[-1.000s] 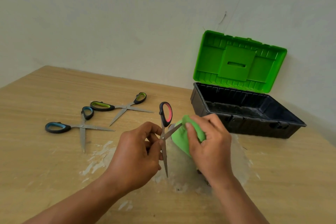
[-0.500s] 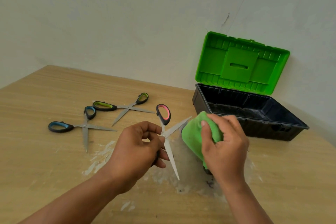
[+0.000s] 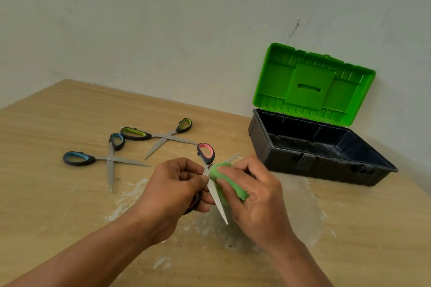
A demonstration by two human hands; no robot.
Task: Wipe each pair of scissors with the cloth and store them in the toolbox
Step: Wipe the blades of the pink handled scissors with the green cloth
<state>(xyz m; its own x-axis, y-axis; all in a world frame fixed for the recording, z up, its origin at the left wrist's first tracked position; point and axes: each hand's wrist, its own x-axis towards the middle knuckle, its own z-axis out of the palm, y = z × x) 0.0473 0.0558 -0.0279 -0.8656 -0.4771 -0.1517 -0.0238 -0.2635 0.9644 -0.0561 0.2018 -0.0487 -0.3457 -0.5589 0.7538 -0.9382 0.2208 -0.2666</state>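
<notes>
the pink-handled scissors [image 3: 206,155] are held with blades spread, just left of the open toolbox [image 3: 310,158] and nearer the person. this looks like the wiping step on the first pair. nothing shows inside the toolbox, and the blue-handled scissors [image 3: 109,158] and green-handled scissors [image 3: 163,135] lie farther left of it on the table [image 3: 46,193]. the next move would be to draw the cloth [image 3: 240,193] down the lower blade to its tip, minding the edge. the left hand [image 3: 172,191] grips the lower handle with curled fingers. the right hand [image 3: 258,198] pinches the cloth around the blades near the pivot.
</notes>
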